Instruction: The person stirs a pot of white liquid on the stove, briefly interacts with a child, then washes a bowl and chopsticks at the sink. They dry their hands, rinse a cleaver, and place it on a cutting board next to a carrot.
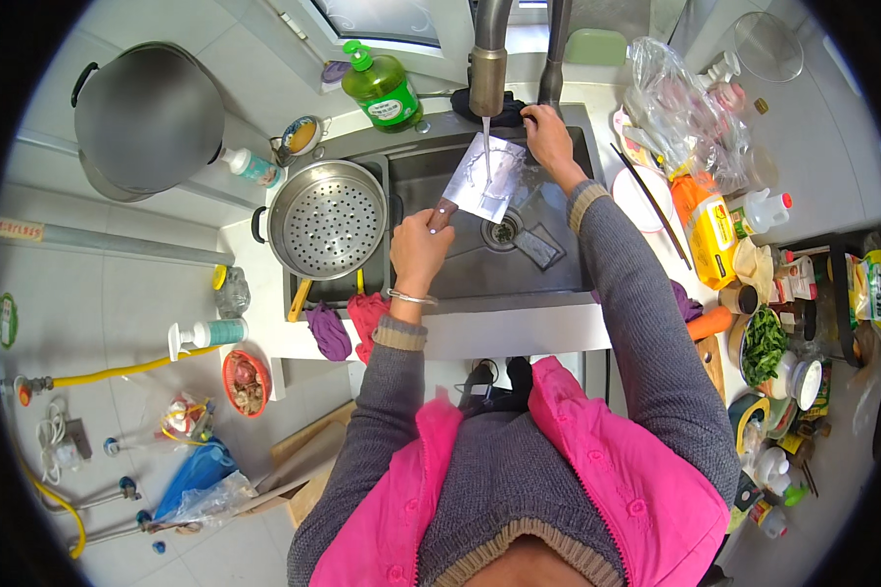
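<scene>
My left hand (pixel 420 251) grips the brown wooden handle (pixel 442 214) of a cleaver. The broad steel blade (pixel 487 178) lies tilted over the sink basin (pixel 455 273), and a thin stream of water (pixel 487 139) lands on it. That water comes from the metal faucet spout (pixel 489 81) above. My right hand (pixel 552 145) reaches to the sink's back rim, its fingers at the foot of the faucet stem (pixel 551 81); their exact hold is hidden. Below the blade are the drain (pixel 502 230) and a flat, grey rectangular piece (pixel 538 246).
Left of the basin sits a perforated steamer pot (pixel 328 219). A green soap bottle (pixel 383 92) and a dark cloth (pixel 510 108) stand behind. Chopsticks (pixel 650 202), a plastic bag (pixel 683 110), a carrot (pixel 709 323) and a bowl of greens (pixel 764 343) crowd the right counter.
</scene>
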{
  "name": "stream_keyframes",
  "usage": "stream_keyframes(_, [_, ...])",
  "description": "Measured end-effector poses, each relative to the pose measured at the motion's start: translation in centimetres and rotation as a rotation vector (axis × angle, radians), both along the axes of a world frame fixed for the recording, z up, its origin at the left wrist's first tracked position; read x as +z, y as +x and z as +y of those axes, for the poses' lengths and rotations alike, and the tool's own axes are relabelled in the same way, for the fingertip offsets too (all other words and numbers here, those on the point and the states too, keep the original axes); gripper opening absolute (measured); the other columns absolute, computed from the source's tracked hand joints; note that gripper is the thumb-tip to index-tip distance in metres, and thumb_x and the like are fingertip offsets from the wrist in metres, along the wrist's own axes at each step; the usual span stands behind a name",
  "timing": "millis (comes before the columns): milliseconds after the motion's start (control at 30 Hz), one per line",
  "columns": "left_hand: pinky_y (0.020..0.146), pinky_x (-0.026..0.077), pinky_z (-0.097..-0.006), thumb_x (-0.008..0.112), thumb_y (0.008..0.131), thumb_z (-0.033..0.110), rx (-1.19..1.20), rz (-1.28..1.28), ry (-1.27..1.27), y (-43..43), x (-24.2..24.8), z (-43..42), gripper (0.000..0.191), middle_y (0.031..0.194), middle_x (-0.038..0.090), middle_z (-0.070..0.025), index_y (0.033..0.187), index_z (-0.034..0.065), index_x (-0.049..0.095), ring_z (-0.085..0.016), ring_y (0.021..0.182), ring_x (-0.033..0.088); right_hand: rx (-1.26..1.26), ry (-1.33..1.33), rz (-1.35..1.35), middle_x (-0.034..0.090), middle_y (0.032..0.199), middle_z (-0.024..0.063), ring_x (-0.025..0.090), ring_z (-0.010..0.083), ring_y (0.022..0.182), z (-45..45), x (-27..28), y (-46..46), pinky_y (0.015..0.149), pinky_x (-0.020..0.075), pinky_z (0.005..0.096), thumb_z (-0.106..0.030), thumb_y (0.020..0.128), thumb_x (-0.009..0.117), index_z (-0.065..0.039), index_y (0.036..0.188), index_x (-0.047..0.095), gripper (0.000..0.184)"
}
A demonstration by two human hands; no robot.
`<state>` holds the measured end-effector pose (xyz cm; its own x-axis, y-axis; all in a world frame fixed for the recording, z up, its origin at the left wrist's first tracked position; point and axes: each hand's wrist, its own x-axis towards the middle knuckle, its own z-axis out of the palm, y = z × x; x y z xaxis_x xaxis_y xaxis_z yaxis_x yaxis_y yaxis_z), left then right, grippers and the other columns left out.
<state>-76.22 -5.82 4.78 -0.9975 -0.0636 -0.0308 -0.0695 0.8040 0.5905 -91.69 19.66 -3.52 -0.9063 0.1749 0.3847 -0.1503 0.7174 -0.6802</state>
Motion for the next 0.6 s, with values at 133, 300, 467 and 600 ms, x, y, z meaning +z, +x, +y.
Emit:
stream_keyframes(133, [0.066, 0.049, -0.0481, 0.065, 0.074, 0.023, 0.022, -0.033, 0.015, 1.4, -0.2, -0.8, 0.022, 0.079, 0.068, -0.0186, 0.088, 0.0080, 0.071, -0.042, 0.077, 0.064, -0.005, 0.020, -0.016, 0.062, 0.108, 0.0113, 0.060, 0.0342, 0.102, 0.1, 0.3, 0.5, 0.087, 0.0491, 0.0417, -0.015, 0.089, 0.060, -0.010, 0.106, 0.066, 0.018])
stream_keyframes(300, [0.067, 0.050, -0.0484, 0.065, 0.073, 0.024, 0.015, -0.042, -0.019, 2.0, -1.4, -0.8, 0.022, 0.079, 0.068, -0.0179, 0.088, 0.0080, 0.071, -0.042, 0.078, 0.064, -0.030, 0.006, -0.066, 0.062, 0.111, 0.0108, 0.060, 0.0340, 0.105, -0.2, 0.6, 0.7, 0.089, 0.0489, 0.0417, -0.015, 0.089, 0.060, -0.011, 0.108, 0.067, 0.020])
stream_keyframes(467, [0.061, 0.050, -0.0440, 0.067, 0.073, 0.024, -0.045, -0.028, 0.111, -0.6, -4.3, 0.9, 0.023, 0.076, 0.069, -0.0169, 0.087, 0.0052, 0.070, -0.037, 0.068, 0.066, -0.018, 0.018, -0.075, 0.063, 0.112, 0.0104, 0.060, 0.0340, 0.105, 0.1, 0.7, 0.9, 0.089, 0.0491, 0.0418, -0.015, 0.089, 0.058, -0.012, 0.110, 0.067, 0.022])
stream_keyframes(600, [0.043, 0.040, -0.0258, 0.065, 0.086, 0.027, 0.083, -0.443, 0.752, -0.4, -6.1, 0.4, 0.030, 0.065, 0.060, -0.0055, 0.102, 0.0020, 0.067, -0.013, 0.050, 0.054, 0.009, 0.041, -0.060, 0.063, 0.110, 0.0100, 0.061, 0.0338, 0.104, 0.6, 0.7, 0.9, 0.088, 0.0492, 0.0418, -0.015, 0.090, 0.057, -0.012, 0.110, 0.067, 0.022])
